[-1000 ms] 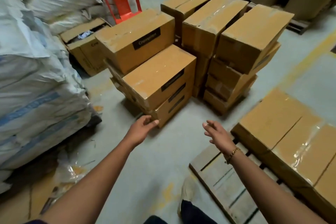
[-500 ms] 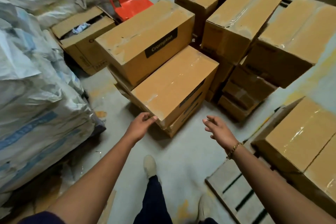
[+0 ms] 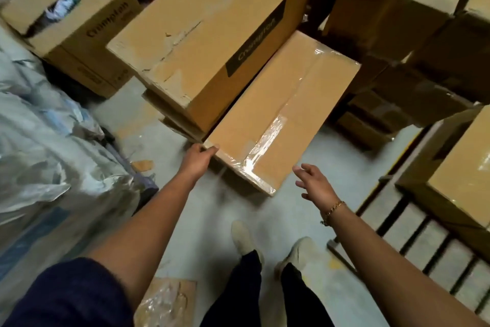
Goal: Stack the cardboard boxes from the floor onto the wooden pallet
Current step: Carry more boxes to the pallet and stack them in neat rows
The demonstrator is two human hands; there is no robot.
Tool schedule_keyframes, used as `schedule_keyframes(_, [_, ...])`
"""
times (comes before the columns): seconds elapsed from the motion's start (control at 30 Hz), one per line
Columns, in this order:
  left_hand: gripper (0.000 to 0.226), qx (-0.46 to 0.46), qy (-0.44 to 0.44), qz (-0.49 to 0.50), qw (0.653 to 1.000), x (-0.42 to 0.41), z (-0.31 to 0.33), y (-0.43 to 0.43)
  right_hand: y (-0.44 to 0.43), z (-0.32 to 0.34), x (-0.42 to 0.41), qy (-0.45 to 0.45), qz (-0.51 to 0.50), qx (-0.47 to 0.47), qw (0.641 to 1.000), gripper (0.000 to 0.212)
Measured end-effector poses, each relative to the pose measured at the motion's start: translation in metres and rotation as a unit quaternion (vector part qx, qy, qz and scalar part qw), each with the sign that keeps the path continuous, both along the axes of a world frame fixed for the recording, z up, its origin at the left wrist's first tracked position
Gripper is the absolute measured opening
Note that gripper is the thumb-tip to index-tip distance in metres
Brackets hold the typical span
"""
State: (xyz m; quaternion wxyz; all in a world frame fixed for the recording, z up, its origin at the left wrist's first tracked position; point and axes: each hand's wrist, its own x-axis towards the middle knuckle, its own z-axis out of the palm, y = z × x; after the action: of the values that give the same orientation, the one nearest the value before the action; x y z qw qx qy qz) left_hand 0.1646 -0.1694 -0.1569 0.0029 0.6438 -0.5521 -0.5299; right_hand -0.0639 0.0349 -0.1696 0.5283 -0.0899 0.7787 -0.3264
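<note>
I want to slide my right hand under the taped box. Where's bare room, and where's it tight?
Bare floor lies between the near corner of the taped box and the wooden pallet, where the right hand hovers, and between the sacks and the left hand. Tight: the Crompton box crowds its left side.

Grey concrete floor (image 3: 201, 234) here. Stacks of taped boxes (image 3: 278, 125) sit mid-frame, an open box (image 3: 79, 32) upper left, white sacks (image 3: 53, 157) down the left, wooden pallet (image 3: 413, 234) lower right, flat cardboard sheet (image 3: 169, 302) at the bottom.
</note>
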Motion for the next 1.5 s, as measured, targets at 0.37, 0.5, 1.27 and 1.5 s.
schedule_keyframes(0.37, [0.047, -0.023, -0.056, -0.019, 0.998, -0.015, -0.075, -0.017, -0.026, -0.082, -0.007, -0.023, -0.059, 0.068, 0.996, 0.099])
schedule_keyframes(0.5, [0.059, 0.019, -0.062, -0.083, 0.994, -0.016, -0.085, -0.012, -0.016, -0.092, -0.018, -0.021, -0.087, 0.084, 0.992, 0.099])
schedule_keyframes(1.27, [0.068, 0.016, 0.045, -0.146, 0.988, -0.098, -0.105, -0.018, 0.008, -0.105, -0.012, 0.005, -0.322, -0.045, 0.946, 0.067])
schedule_keyframes(1.5, [0.079, 0.049, 0.064, -0.150, 0.985, -0.107, -0.063, 0.073, 0.105, -0.046, -0.012, 0.042, -0.348, -0.009, 0.936, 0.077])
